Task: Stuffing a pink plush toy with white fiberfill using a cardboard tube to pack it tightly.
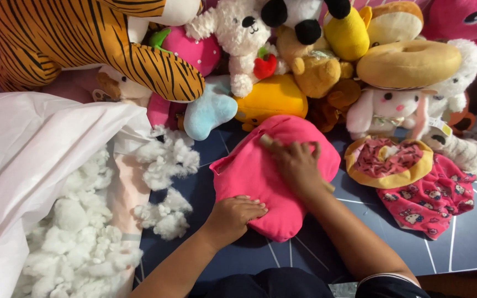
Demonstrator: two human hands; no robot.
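Observation:
A stuffed pink fabric cushion (260, 171) lies on the dark blue mat (470, 243) in the middle. My left hand (233, 215) presses flat on its near edge, fingers together. My right hand (296, 165) rests on top of the cushion and grips a short tan stick (266, 140) whose tip pokes toward the cushion's far side.
A white bag (23, 143) of loose white stuffing (78, 243) lies at the left, with clumps spilled beside it (167, 160). Plush toys pile along the back, including a tiger (84, 38). A doughnut-shaped cushion (387, 163) and pink printed cloth (432, 193) lie at right.

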